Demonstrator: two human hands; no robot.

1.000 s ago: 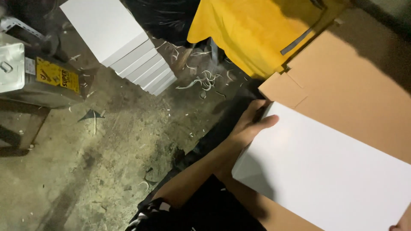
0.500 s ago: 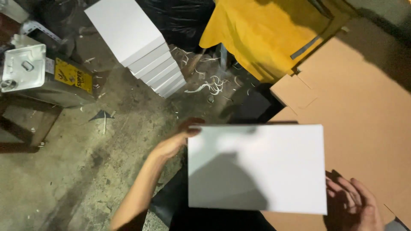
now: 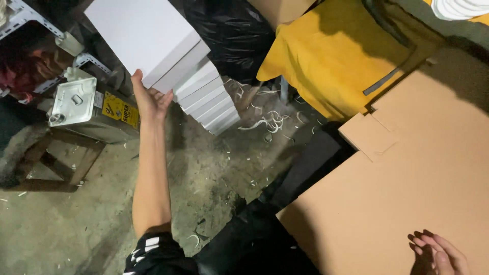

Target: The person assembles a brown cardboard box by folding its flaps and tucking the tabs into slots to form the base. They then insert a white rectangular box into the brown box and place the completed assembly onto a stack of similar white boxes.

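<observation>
Cardboard sheet [image 3: 407,188], the largest thing in view, fills the lower right of the frame, lying flat and brown with a notched flap near the centre right. Above it, at upper centre right, yellow fabric [image 3: 331,56] drapes down beside a black plastic bag [image 3: 224,35]. At upper left rises a stack of white boards [image 3: 168,56], fanned so its lower edges step down toward the centre; the top board lies with its long axis running from upper left to lower right. The left hand [image 3: 147,99] sits at the lower left edge of that top board, arm stretched up from the bottom of the frame, fingers curled against the edge and thumb apart, touching the board. The stack lies up and to the right of those fingers. The right hand [image 3: 440,252] rests at the bottom right corner on the cardboard, fingers spread and holding nothing, well apart from the stack, so the left is far nearer. Left of the arm stands a grey metal machine [image 3: 81,107] on a wooden stool [image 3: 56,165].
</observation>
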